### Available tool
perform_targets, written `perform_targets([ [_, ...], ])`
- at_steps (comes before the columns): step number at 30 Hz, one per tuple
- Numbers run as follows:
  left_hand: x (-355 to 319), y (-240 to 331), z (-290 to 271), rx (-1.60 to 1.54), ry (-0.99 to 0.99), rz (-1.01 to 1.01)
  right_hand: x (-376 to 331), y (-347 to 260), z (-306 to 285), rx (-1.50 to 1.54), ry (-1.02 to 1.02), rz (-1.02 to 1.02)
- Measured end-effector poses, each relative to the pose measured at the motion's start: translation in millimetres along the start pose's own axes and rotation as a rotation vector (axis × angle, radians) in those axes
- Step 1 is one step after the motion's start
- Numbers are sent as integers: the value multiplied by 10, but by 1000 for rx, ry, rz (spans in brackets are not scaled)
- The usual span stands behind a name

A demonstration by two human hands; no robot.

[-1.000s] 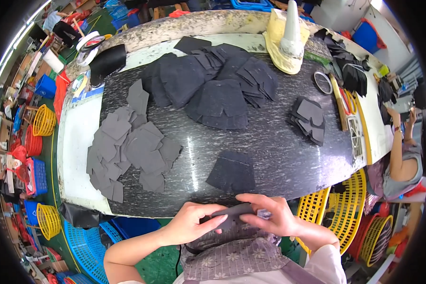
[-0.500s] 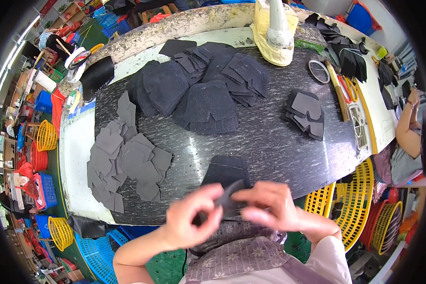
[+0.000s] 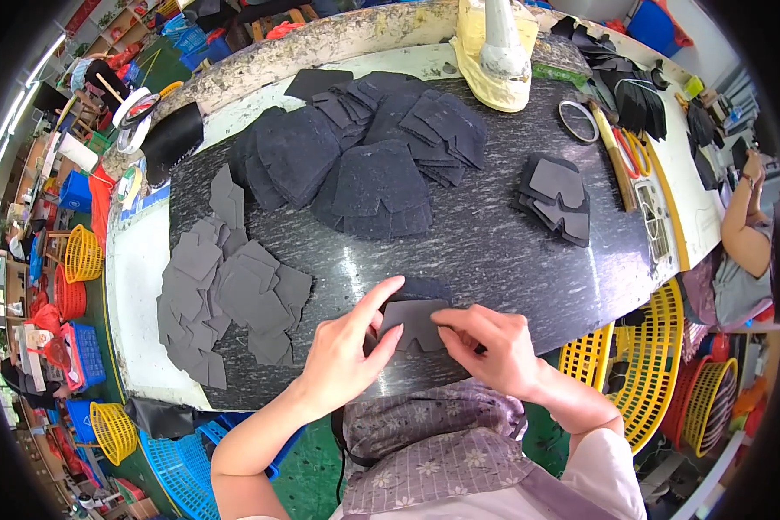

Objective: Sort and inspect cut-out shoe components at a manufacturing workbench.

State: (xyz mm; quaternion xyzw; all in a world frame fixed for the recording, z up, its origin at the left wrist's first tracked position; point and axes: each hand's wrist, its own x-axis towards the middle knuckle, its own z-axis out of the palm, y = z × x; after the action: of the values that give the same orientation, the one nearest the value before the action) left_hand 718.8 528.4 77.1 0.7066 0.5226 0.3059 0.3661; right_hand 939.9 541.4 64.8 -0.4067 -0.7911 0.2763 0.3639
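A thin grey notched piece lies over a black textured piece at the near side of the dark worktop. My left hand is at its left edge, index finger and thumb spread apart, the thumb touching the edge. With finger and thumb, my right hand pinches its right edge. To the left spreads a loose pile of similar grey pieces. Stacks of black textured pieces lie beyond my hands. At the right is a small stack of black pieces topped with grey ones.
A pale yellow block with a grey post stands at the back. On the right lie a tape ring, a wooden-handled tool and scissors. Yellow baskets and a blue basket flank me. Another person's arm shows at far right.
The grey piece, held bent and raised above the black piece before, is now flat over it. My hands have come down to its two sides, and my left finger and thumb have spread.
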Motion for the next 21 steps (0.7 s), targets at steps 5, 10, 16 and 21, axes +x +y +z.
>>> perform_targets([
  [5,39,-62,47,1,-17,-55,5,66,49,-60,-6,-61],
  [10,33,-99,28,514,30,243,90,95,-3,-180,-147,-154],
  [16,96,31,-327,255,174,100,1046,203,-127,-144,13,-364],
  [21,383,13,-259,427,276,370,1443,662,95,-217,-67,-507],
])
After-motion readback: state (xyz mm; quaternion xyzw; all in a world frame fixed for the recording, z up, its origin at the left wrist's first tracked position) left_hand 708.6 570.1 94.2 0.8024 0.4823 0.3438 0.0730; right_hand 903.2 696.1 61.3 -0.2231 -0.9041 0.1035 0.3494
